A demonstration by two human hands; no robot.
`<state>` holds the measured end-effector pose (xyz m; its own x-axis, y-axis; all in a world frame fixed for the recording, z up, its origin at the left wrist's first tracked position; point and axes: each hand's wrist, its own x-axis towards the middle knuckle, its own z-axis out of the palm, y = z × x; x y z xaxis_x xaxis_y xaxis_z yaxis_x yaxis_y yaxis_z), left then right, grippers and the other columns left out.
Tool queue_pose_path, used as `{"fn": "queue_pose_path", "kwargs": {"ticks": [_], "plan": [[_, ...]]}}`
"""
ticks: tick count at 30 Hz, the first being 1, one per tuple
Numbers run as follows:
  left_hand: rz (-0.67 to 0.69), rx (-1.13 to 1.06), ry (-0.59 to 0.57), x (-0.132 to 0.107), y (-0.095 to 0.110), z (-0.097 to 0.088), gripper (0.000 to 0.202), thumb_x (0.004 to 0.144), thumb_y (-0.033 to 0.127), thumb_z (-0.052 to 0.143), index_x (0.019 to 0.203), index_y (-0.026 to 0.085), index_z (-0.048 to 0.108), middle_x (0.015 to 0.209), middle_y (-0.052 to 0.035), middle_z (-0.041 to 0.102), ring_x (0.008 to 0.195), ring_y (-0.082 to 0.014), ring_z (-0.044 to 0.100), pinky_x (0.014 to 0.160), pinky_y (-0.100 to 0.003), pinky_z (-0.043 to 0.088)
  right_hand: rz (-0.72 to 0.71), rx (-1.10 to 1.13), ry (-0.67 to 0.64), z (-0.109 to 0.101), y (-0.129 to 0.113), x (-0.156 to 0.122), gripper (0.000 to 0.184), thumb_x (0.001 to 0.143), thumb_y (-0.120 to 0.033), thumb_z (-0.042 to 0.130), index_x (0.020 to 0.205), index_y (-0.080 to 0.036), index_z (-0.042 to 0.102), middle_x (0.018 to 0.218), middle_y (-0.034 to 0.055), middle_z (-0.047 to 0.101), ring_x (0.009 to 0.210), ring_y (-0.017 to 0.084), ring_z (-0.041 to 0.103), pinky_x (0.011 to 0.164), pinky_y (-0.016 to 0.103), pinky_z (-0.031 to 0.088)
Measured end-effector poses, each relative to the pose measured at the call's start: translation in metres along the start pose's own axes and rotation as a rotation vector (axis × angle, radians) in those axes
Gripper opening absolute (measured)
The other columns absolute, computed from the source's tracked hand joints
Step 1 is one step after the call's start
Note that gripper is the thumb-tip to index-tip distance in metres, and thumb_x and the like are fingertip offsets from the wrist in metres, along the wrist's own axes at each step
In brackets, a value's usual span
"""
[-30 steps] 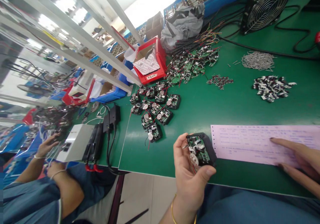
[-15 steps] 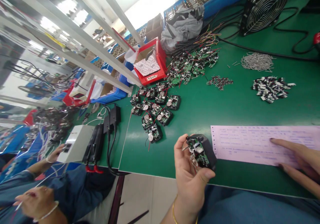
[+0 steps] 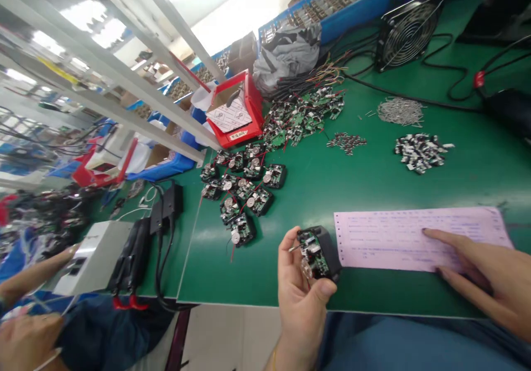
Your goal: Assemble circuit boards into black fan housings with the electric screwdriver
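Observation:
My left hand (image 3: 301, 299) is closed around a small black module with a green circuit board (image 3: 316, 252) inside, held just above the near edge of the green table (image 3: 332, 188). My right hand (image 3: 477, 271) lies flat and open on a pink printed sheet (image 3: 398, 238), fingers stretched out to the left. A cluster of similar black modules (image 3: 243, 186) with red wires lies to the left of the held one.
Farther back lie a heap of green boards (image 3: 302, 116), a red box (image 3: 234, 111), a grey bag (image 3: 286, 56), small piles of metal pins (image 3: 400, 110) and black-white parts (image 3: 421, 151), and a fan (image 3: 406, 28). A co-worker's hands (image 3: 25, 327) and a grey box (image 3: 93, 257) are at left.
The view has shifted, so everything sits lower and further left. My left hand turned the module slightly. The co-worker's hands at left have moved down toward the frame's corner.

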<state>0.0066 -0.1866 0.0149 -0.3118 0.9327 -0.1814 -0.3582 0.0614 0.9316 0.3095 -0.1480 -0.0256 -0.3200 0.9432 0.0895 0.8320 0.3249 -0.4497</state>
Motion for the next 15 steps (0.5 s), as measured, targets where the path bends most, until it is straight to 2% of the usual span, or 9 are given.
{"fn": "queue_pose_path", "kwargs": {"ticks": [3,8,12,15], "plan": [[0.026,0.042,0.008,0.004,-0.002,-0.006,0.079,0.074,0.048,0.092,0.142,0.033,0.055,0.125,-0.0073,0.071,0.107,-0.0214,0.071,0.088,-0.025,0.059,-0.13,-0.057,-0.052,-0.006,-0.008,0.005,0.045,0.109,-0.047,0.039,0.146,-0.023,0.053,0.106,0.0089,0.076,0.084,0.027,0.075,0.068,0.042,0.064],[0.041,0.129,0.049,0.012,-0.004,-0.014,0.073,0.077,0.046,0.089,0.14,0.034,0.056,0.116,-0.0035,0.074,0.099,-0.0167,0.073,0.084,-0.02,0.059,-0.131,-0.125,-0.09,-0.02,-0.019,0.014,0.04,0.11,-0.031,0.034,0.143,-0.019,0.054,0.109,0.0097,0.076,0.087,0.025,0.076,0.07,0.039,0.063],[0.014,0.241,0.093,0.015,-0.004,-0.022,0.076,0.079,0.044,0.088,0.144,0.032,0.051,0.122,-0.0056,0.072,0.105,-0.0196,0.073,0.088,-0.023,0.06,-0.106,-0.178,-0.126,-0.027,-0.024,0.014,0.042,0.108,-0.027,0.034,0.144,-0.022,0.055,0.094,0.006,0.076,0.073,0.025,0.074,0.062,0.039,0.061],[0.009,0.321,0.124,0.02,-0.005,-0.029,0.079,0.079,0.046,0.087,0.147,0.03,0.048,0.125,-0.007,0.071,0.107,-0.0206,0.072,0.088,-0.023,0.06,-0.097,-0.168,-0.138,-0.027,-0.025,0.013,0.043,0.107,-0.026,0.036,0.146,-0.02,0.054,0.099,0.0079,0.076,0.078,0.026,0.074,0.065,0.04,0.061]]}}
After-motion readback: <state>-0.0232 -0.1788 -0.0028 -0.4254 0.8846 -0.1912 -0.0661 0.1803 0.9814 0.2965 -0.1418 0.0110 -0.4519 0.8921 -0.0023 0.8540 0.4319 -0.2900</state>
